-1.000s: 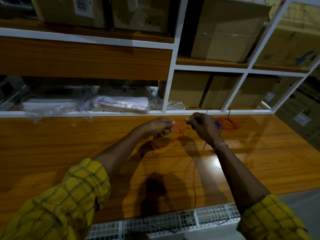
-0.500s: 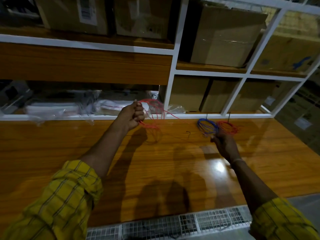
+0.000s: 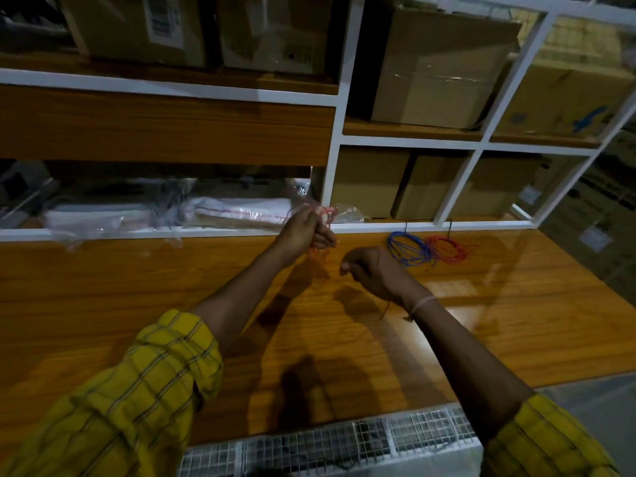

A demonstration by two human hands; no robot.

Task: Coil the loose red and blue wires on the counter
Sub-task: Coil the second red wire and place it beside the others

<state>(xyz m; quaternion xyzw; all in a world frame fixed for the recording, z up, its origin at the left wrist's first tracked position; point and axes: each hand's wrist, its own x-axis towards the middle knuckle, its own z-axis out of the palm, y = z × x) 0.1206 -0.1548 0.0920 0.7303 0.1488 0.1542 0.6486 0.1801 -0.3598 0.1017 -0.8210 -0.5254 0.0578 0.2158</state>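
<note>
My left hand (image 3: 304,230) is raised above the wooden counter (image 3: 137,290) and grips a bunch of red wire loops (image 3: 325,215); strands stick out above and hang below the fist. My right hand (image 3: 373,273) hovers just right of it and lower, fingers curled; a thin strand seems pinched at its fingertips, too blurred to be sure. A coiled blue wire (image 3: 407,247) and a coiled red wire (image 3: 447,249) lie side by side on the counter at the back right, touching each other.
White-framed shelves (image 3: 335,132) rise behind the counter, holding cardboard boxes (image 3: 440,67) and plastic-wrapped packs (image 3: 237,211). A wire mesh grille (image 3: 327,445) runs along the counter's near edge.
My left hand has shifted right with the red loops in its grip. My right hand has left the blue and red coils and come in towards the left hand.
</note>
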